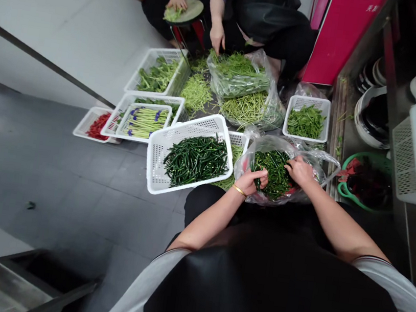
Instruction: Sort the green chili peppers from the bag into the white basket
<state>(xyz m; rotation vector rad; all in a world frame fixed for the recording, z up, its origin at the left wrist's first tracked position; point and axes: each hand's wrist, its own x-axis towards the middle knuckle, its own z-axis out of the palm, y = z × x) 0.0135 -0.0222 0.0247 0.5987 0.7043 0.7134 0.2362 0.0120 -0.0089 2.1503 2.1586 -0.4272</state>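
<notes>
Resting curled left fingers (263,181) and right fingers (291,164) among green peppers (276,164), centre-right; cannot tell if gripping; likely light, slick, best pinched mid-length.

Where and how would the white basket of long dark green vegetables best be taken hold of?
Likely by the rim of the white basket at both short ends, from above, on the wearer's side. It is a long, open rectangle with its rim exposed, and the dark green vegetables are heaped between those ends. Its right end lies close to the left hand.
</notes>
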